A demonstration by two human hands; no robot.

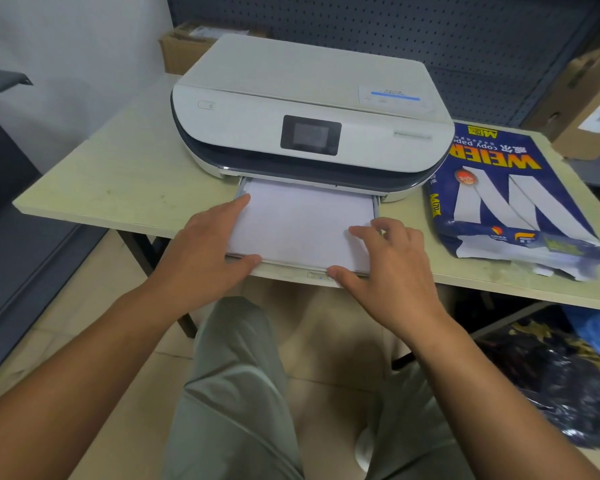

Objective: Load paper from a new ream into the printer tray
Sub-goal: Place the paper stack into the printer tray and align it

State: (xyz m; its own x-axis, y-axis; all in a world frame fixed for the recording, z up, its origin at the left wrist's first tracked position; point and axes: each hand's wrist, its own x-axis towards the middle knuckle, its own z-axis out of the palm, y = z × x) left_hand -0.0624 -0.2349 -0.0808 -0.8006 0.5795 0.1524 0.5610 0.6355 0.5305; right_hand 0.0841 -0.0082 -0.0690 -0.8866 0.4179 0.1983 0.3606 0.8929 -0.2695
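A white printer (309, 109) stands on a pale table (118, 181). Its paper tray (284, 270) is pulled out toward me, and a stack of white paper (302, 223) lies in it. My left hand (208, 247) grips the stack's left edge, fingers along the side and thumb at the front corner. My right hand (385, 261) holds the stack's front right corner, fingers resting on top and thumb at the front edge. A blue ream wrapper (510, 199), torn open at its near end, lies to the right of the printer.
Cardboard boxes stand behind the printer (184, 46) and at the far right (586, 105). A dark pegboard wall (430, 36) runs behind the table. Dark and blue plastic bags (561, 368) lie on the floor under the table's right side. My legs are below the tray.
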